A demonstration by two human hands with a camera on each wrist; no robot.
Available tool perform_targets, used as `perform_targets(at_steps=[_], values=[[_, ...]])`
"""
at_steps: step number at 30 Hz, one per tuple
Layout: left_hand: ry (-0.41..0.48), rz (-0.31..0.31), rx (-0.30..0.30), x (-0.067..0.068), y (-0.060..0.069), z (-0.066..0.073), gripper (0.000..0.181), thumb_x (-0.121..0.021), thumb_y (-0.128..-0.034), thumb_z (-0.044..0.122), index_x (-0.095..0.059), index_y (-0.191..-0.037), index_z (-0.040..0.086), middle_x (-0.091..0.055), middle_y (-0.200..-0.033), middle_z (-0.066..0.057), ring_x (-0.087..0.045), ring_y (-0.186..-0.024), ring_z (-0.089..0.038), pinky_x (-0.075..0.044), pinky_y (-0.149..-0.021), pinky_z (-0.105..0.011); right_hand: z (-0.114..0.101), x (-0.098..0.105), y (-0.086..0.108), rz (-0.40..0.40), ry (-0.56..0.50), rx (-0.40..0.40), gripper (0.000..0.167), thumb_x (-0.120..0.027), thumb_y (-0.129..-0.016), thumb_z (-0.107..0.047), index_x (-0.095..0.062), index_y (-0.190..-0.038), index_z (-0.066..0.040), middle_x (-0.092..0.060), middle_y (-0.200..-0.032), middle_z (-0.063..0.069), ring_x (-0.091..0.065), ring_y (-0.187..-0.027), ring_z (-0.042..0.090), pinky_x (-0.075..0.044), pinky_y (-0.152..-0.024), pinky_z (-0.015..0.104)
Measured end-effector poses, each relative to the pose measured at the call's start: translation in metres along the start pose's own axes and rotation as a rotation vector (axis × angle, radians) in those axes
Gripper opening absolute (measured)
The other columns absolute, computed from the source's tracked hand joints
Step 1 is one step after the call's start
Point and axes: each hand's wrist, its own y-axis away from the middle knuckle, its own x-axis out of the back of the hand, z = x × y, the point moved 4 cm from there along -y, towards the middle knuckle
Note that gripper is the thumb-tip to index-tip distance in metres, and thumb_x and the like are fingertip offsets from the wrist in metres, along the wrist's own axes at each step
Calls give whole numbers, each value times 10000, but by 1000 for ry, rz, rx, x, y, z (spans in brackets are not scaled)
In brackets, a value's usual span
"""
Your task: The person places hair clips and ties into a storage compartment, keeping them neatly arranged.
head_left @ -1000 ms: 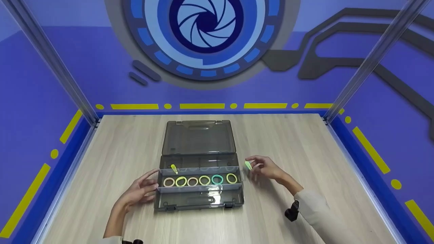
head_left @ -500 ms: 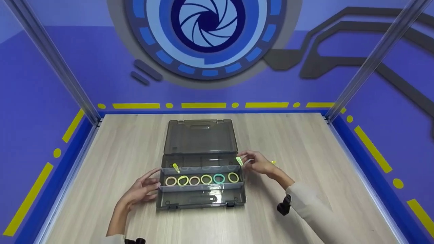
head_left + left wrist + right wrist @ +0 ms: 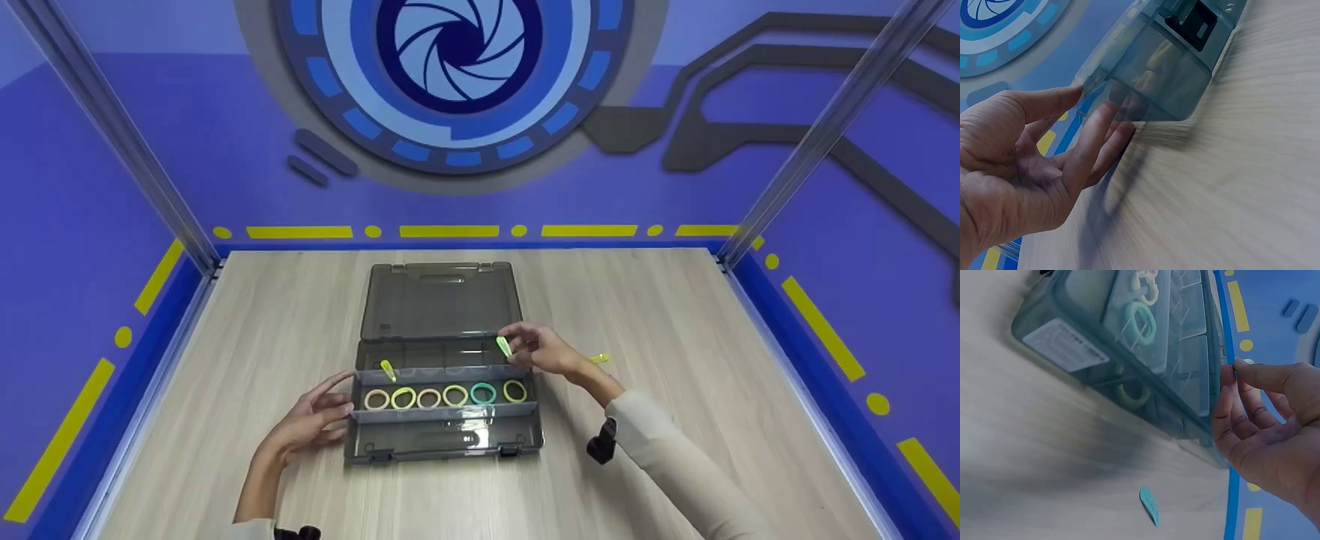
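Observation:
A smoky translucent box (image 3: 442, 454) lies with its lid (image 3: 441, 304) folded back. Its middle row holds several hair ties, among them a teal one (image 3: 483, 393). One yellow clip (image 3: 388, 370) is at the row's back left. My left hand (image 3: 306, 420) touches the box's left end; its fingers (image 3: 1098, 138) are relaxed against the wall. Above the back right of the box, my right hand (image 3: 546, 349) pinches a light green clip (image 3: 504, 346) between thumb and fingertips; in the right wrist view the hand (image 3: 1275, 422) mostly hides that clip.
Another clip (image 3: 598, 358), yellow in the head view, lies on the wooden table (image 3: 675, 330) right of the box, behind my right wrist. Blue walls (image 3: 480, 202) with yellow marks enclose the table at the back and sides.
My right hand has moved left with the light green clip, from beside the box to over its back right part. The clip on the table has come into sight. My left hand stays at the box.

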Motion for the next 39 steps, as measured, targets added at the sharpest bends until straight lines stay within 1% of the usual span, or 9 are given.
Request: perform_targets(at_steps=[5,8,11,19,23,28,31,34,39], values=[[2,19,24,1,-1,-2,705,-662,-1002,198,-310,-1613,178,-477,-1381,-195,-630,-1117,-197,-592,-853,-339,-2,-10,-7,-13,-23,0,445,-582,-918,111,-564,-1359,54,-615,-997,107,-531,-821,156,-481,-705,244],[0,11,24,2,-1,-1,710,-660,-1004,204,-301,-1615,170,-482,-1395,-210,-634,-1137,-210,-594,-860,-346,-4,-15,-11,-1,-20,-3,436,-607,-914,105,-575,-1347,58,-640,-1008,134,-548,-836,160,-490,-721,245],[1,0,16,2,-1,0,712,-659,-1005,205,-295,-1616,165,-482,-1405,-222,-634,-1142,-216,-593,-859,-349,-6,-20,-16,13,-21,-2,436,-632,-899,101,-585,-1332,64,-659,-1012,163,-568,-837,123,-482,-703,223],[14,4,30,1,0,-1,720,-667,-999,209,-298,-1616,171,-485,-1376,-193,-637,-1094,-179,-595,-854,-346,-15,-38,-33,-13,-59,54,447,-607,-881,150,-580,-1325,103,-674,-995,218,-608,-826,95,-502,-711,180],[23,3,31,0,0,-2,718,-664,-1000,204,-297,-1615,164,-475,-1371,-194,-637,-1102,-192,-595,-866,-364,-18,-45,-39,-27,-93,69,447,-636,-866,163,-579,-1308,125,-680,-966,246,-624,-803,100,-526,-713,193],[14,1,32,-2,0,-2,728,-666,-1001,221,-286,-1620,164,-486,-1387,-207,-636,-1143,-216,-593,-886,-381,-18,-53,-46,-49,-137,85,460,-634,-851,202,-556,-1302,169,-670,-963,279,-616,-811,86,-573,-781,237],[1,8,32,-1,-1,-2,728,-665,-1003,231,-285,-1621,167,-484,-1411,-226,-632,-1183,-244,-591,-896,-390,-19,-58,-51,-52,-101,106,459,-652,-851,194,-562,-1301,173,-660,-990,341,-613,-818,79,-566,-775,212],[2,11,28,-1,-2,-1,725,-664,-1003,223,-287,-1620,168,-472,-1425,-244,-625,-1210,-276,-589,-904,-401,-20,-63,-57,-38,-30,127,444,-684,-851,163,-594,-1285,159,-664,-1027,377,-637,-835,107,-547,-745,175],[8,7,27,0,-3,1,725,-664,-1003,222,-287,-1620,170,-467,-1424,-240,-625,-1200,-263,-588,-897,-392,-21,-71,-64,-30,51,131,422,-693,-859,147,-625,-1275,135,-689,-1034,354,-698,-900,264,-569,-774,197]])
